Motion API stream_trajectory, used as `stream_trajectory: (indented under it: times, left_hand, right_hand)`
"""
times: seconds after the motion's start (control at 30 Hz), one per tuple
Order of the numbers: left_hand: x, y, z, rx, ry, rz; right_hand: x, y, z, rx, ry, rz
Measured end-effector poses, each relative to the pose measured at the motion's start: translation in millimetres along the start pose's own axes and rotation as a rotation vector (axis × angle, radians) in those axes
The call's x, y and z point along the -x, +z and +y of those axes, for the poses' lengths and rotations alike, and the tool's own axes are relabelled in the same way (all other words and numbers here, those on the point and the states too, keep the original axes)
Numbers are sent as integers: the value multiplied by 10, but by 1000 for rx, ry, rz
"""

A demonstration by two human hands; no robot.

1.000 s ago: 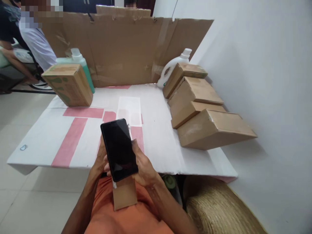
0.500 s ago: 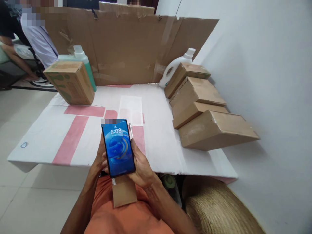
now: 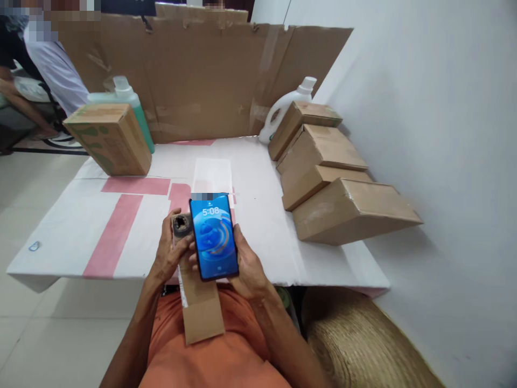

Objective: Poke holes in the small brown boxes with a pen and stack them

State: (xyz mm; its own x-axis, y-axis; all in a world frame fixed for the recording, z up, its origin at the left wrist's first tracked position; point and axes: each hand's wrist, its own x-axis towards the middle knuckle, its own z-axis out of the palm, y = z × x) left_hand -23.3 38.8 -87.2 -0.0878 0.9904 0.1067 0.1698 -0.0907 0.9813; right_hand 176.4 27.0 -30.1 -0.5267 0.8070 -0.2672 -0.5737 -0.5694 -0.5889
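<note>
My right hand is closed around a smartphone with a blue lit screen reading 5:08, held upright over the table's front edge. My left hand grips the upper part of a long folded piece of cardboard, its thumb across the front. At the cardboard's top end sits a dark ring-shaped piece with a ragged hole; what it is I cannot make out. The phone covers part of the cardboard, whose lower end rests against my orange clothing. Beyond the phone lies a flat white sheet.
Several cardboard boxes and a white jug line the table's right side. Another box and a green bottle stand at back left. A cardboard panel closes the back. A woven basket is below right.
The phone has shifted right, held by my right hand. My left hand has come away from the phone's side and now shows gripping the cardboard, whose ringed top end has come into view.
</note>
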Motion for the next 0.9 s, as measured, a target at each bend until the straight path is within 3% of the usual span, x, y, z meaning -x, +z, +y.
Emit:
stream_trajectory:
  times: [0.2,0.53,0.67,0.77,0.9]
  left_hand:
    - [-23,-11,193,-51,-8,-28]
    - [-28,-33,242,-95,-34,-2]
    - [-44,-28,194,-93,-29,8]
    - [-52,-30,152,-87,-20,20]
    - [-41,-36,146,-79,-39,21]
  right_hand:
    - [119,-310,-182,-43,-98,150]
    - [39,-970,-107,-206,-12,464]
    - [11,-1148,-56,-199,-31,465]
    - [-29,-1243,-3,23,-71,523]
    - [-55,-1362,-5,717,-209,751]
